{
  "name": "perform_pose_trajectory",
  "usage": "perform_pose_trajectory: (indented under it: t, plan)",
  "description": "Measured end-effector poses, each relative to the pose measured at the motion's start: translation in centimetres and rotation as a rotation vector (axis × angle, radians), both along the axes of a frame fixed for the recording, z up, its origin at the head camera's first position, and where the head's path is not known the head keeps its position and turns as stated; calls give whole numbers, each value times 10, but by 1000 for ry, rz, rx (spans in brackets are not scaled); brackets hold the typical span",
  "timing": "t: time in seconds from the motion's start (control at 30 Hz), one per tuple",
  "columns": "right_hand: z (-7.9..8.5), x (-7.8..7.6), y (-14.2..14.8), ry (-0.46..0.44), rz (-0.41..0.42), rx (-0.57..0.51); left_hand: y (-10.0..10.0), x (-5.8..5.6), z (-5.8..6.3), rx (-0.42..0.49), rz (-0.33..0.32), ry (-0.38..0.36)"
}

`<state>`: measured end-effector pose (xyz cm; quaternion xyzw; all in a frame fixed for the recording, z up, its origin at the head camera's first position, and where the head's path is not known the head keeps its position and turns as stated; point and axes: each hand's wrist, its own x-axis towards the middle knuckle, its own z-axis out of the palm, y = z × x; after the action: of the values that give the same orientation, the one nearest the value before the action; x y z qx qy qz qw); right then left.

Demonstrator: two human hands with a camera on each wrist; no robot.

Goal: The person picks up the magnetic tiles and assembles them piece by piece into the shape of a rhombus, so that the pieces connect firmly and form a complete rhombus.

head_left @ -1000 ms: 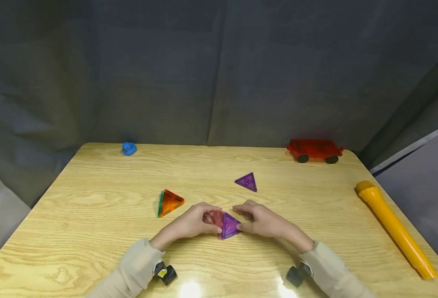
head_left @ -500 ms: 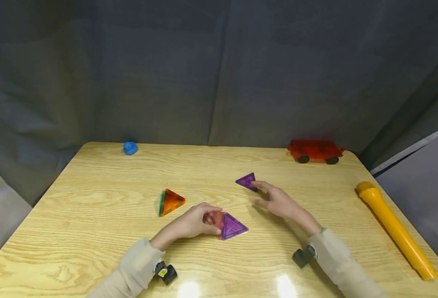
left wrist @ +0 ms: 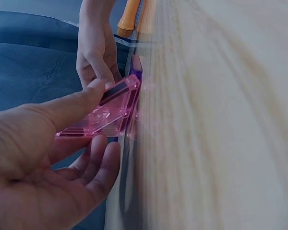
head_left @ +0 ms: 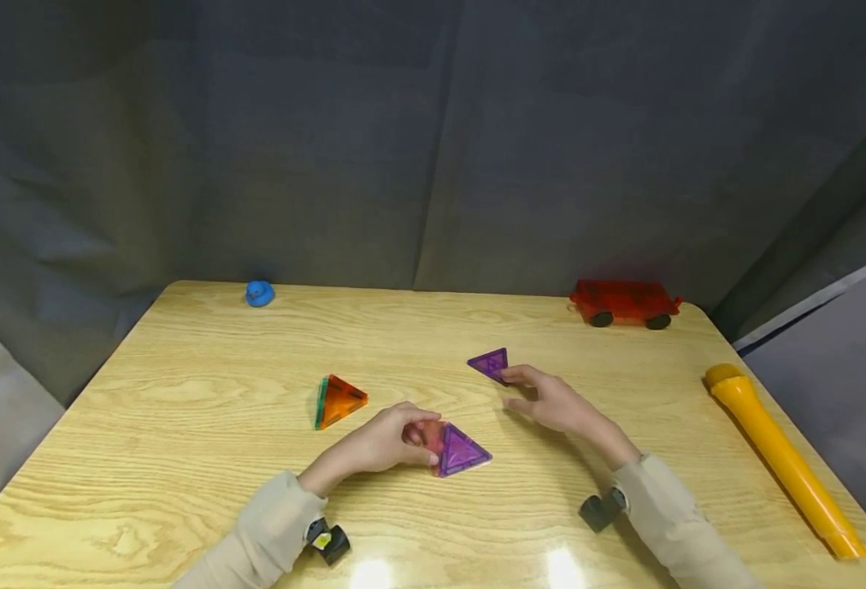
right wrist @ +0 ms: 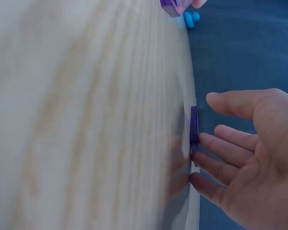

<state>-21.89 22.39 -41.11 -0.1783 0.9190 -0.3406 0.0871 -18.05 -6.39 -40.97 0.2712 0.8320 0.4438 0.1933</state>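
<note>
Near the middle of the table, my left hand (head_left: 389, 439) pinches a see-through pink magnetic tile piece (left wrist: 108, 112) between thumb and fingers. A purple triangle tile (head_left: 464, 451) lies against its right side, on or just over the table. Further back and to the right, my right hand (head_left: 554, 401) reaches over the table with thumb and fingers apart. Its fingertips lie at the edge of another purple triangle tile (head_left: 489, 364), which rests flat on the table. In the right wrist view, the fingers are spread beside this tile (right wrist: 194, 128), and the thumb stands away from it.
An orange and green tile piece (head_left: 340, 402) sits left of my left hand. At the back are a blue rubber duck (head_left: 259, 293) on the left and a red wheeled cart (head_left: 624, 303) on the right. A yellow-orange microphone-shaped tube (head_left: 785, 462) lies along the right edge.
My right hand has left the front purple triangle and moved back and right to the rear purple triangle. My left hand has stayed in place, holding the pink piece.
</note>
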Motion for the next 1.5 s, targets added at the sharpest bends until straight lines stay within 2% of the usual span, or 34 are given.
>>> perform_pose_trajectory:
  t: [0.37, 0.7, 0.87, 1.03, 1.2, 1.33, 1.5]
  plan:
    - [1, 23, -5, -32, 33, 4, -2, 0, -4, -1, 1, 6]
    - [2, 48, -8, -44, 75, -3, -3, 1, -2, -3, 1, 6]
    - [4, 55, -8, -54, 92, -8, -3, 1, -2, -11, -5, 13]
    - [4, 53, -6, -4, 78, -51, -2, 0, -1, -5, -4, -1]
    - [0, 38, -5, 73, -21, -100, -2, 1, -1, -5, -6, -1]
    - [-7, 25, -3, 73, -90, -77, -2, 0, -1, -8, -13, 6]
    - [-13, 17, -3, 51, -103, -54, 0, -1, -2, -16, -12, 9]
